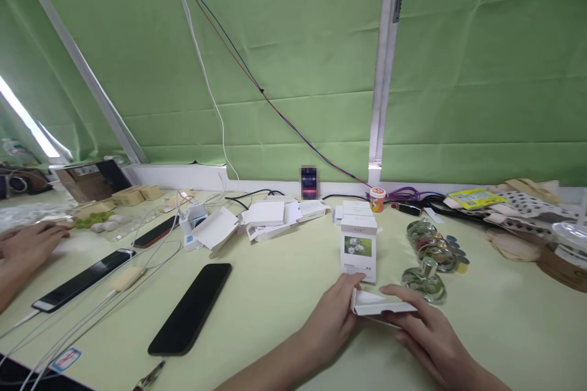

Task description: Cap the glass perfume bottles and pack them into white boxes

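Observation:
Between my two hands is a small white cardboard box [383, 303], with a flap standing up at its near end. My left hand [334, 317] pinches its left end, and my right hand [428, 333] grips its right side with the fingers partly beneath. Just beyond stands a white box with a flower picture [358, 253], with more white boxes lined up behind it. Right of these, a round glass bottle with a silver cap [424, 281] lies near my right hand. More glass bottles [431, 241] are grouped behind it.
A black phone [190, 308] lies left of my forearm. White cartons [266, 214] are piled at the back. Charging cables, a white-edged phone [85, 279] and another person's hand [32, 244] are at the left. A drink cup [568, 250] stands at the right edge.

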Demonstrator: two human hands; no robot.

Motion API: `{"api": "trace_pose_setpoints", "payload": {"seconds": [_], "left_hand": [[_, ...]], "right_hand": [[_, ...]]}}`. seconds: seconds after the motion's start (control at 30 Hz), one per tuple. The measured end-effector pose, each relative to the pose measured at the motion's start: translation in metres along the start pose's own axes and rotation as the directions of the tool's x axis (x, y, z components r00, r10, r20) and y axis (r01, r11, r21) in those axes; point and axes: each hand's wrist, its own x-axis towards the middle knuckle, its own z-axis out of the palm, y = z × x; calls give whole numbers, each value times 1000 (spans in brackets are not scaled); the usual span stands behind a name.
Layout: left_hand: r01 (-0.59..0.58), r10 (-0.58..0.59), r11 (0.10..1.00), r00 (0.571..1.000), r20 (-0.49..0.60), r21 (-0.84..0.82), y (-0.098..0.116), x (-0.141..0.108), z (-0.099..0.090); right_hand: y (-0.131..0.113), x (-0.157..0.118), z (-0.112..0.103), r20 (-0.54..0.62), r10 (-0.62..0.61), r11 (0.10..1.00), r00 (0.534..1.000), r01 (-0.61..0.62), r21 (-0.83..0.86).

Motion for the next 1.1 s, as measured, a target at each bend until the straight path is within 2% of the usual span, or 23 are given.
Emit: {"api": "trace_pose_setpoints", "payload": {"seconds": [0.13,0.3,0.4,0.53,0.67,0.73,0.8,0.87,0.93,0.97,1.03,1.1], "left_hand": [[75,-74,997,997,29,-34,3,1,0],[155,-155,985,988,8,-82,3,3,1],[170,-169,982,985,19,-86,5,4,0],[130,-127,990,990,63,-46,5,5,-1],[86,-87,996,994,61,21,-1,2,-2],[26,-26,999,1000,-3,47,-6,3,-5],[2,6,999,984,-178,42,-12,6,-10],[50,-53,999,922,-385,-17,-19,14,-15],[121,-168,984,869,-466,-129,-27,23,-17],[141,-214,971,868,-447,-191,-31,28,-16],[170,-273,937,902,-334,-306,-41,36,-13],[181,-282,910,930,-236,-373,-48,40,-8]], "right_hand": [[4,-5,0,-66,95,992,993,-89,85],[7,-8,2,-117,151,988,981,-146,51],[7,-5,2,-99,111,994,989,-109,30],[6,2,1,-47,2,1000,999,-3,-20],[7,4,1,-25,-28,999,999,27,-22],[8,1,2,-25,-14,1000,1000,14,-9],[9,-2,3,-43,-3,1000,999,3,-4],[9,-5,4,-73,-6,1000,997,6,-11],[8,-6,4,-92,-11,1000,996,9,-18],[8,-5,4,-95,-12,1000,995,10,-18],[7,-4,5,-87,-11,1000,996,11,2],[6,-3,5,-76,-6,999,997,8,33]]}}
